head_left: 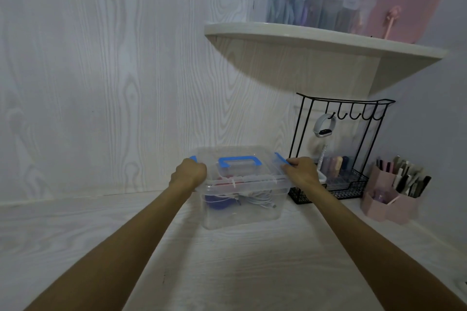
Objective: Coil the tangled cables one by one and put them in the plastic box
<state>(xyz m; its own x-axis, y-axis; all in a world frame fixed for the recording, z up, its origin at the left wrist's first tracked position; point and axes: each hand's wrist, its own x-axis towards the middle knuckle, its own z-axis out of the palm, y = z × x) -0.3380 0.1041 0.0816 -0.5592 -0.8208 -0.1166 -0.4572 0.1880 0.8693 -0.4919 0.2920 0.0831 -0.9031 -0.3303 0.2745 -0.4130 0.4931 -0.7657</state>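
I see the plastic box [242,207] on the desk against the wall, lid on, coiled cables [255,198] inside, left hand [189,171] and right hand [300,171] each curled round a blue side latch [283,159], probably clipping it closed.

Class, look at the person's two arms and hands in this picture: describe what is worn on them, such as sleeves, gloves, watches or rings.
Both forearms are bare right down to the bottom edge of the picture; no sleeve shows. The left hand and right hand wear no gloves. No watch or band shows on either wrist, and no ring is visible, though the fingers are mostly hidden from this view.
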